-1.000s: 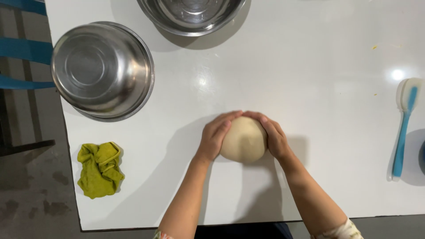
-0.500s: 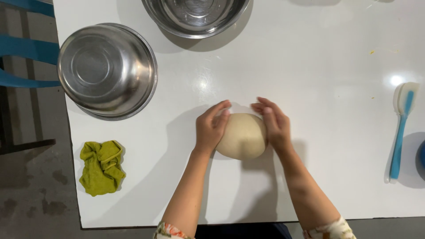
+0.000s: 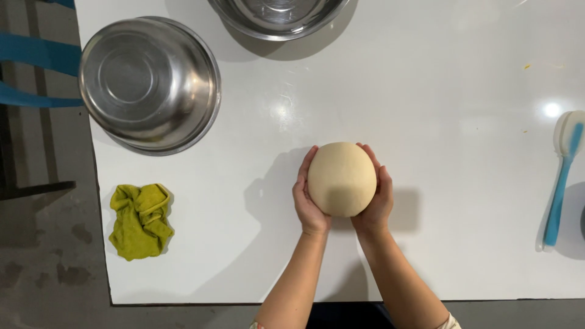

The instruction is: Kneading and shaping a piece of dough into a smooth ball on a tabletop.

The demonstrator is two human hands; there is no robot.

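Observation:
A smooth, pale round ball of dough (image 3: 341, 178) is cupped between both hands over the white table (image 3: 426, 109), near its front edge. My left hand (image 3: 306, 204) wraps its left and lower side, fingers pointing away from me. On the other side my right hand (image 3: 376, 201) holds it the same way. Both palms press against the dough and the heels of the hands nearly meet beneath it. Whether the dough rests on the table or is lifted off it cannot be told.
An upturned steel bowl (image 3: 149, 82) sits at the table's far left, and a second steel bowl (image 3: 277, 15) is cut off at the top edge. A crumpled green cloth (image 3: 141, 219) lies front left. A blue-handled spatula (image 3: 563, 176) lies at the right edge.
The hands were laid over the top and sides of the dough; now they cup it from below and the sides, and its whole top shows. The view has shifted a little.

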